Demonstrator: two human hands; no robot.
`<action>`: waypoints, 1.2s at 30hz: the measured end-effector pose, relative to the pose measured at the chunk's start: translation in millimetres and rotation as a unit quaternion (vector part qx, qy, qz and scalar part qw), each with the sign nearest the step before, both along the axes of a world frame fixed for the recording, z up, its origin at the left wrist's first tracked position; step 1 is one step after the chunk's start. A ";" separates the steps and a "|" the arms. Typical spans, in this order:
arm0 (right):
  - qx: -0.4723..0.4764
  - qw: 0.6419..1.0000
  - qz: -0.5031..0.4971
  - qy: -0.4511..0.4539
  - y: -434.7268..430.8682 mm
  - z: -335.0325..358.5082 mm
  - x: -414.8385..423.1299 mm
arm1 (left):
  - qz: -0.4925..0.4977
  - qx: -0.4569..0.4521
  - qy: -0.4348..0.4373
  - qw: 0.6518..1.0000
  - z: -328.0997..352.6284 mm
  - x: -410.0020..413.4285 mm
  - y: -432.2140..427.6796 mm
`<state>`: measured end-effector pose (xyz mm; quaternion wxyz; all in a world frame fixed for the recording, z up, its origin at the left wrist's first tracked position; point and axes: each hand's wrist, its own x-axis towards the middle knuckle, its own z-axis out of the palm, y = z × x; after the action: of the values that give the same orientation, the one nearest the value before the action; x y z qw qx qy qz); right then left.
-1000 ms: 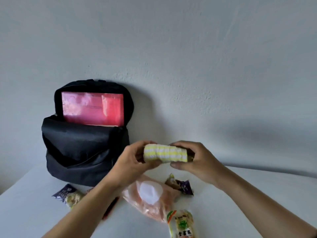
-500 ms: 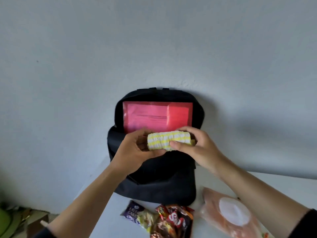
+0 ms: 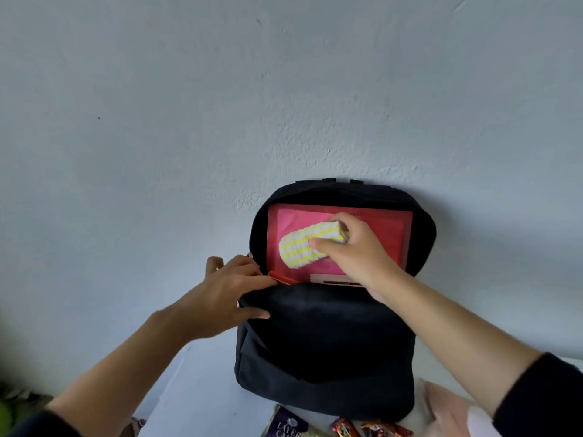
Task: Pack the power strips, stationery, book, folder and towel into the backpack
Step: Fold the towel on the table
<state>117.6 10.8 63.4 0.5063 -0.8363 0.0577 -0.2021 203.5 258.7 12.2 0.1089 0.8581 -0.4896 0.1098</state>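
In the head view, a black fabric backpack [image 3: 325,342] is seen standing open at the back of the white table [image 3: 202,389], against the wall [image 3: 284,89], and a flat pink plastic folder [image 3: 388,241] is held upright in its main compartment. A rolled yellow-and-white striped towel [image 3: 299,249] is gripped at one end by the right hand [image 3: 356,253], tilted in the opening before the folder, while the front panel's left rim is clasped by the left hand [image 3: 220,298]. At the near edge, a purple snack packet [image 3: 287,425], red wrappers [image 3: 372,430] and a pink soft pack [image 3: 448,411] are partly cut off.
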 end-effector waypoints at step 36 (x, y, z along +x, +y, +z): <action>-0.316 0.945 0.074 0.029 30.0 -20.7 49.7 | 0.005 -0.008 0.015 1.000 24.9 -5.4 -20.8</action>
<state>167.3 40.9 42.7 0.2273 -0.9609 -0.0570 -0.1478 198.1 237.9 37.1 0.1231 0.8612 -0.4827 0.1012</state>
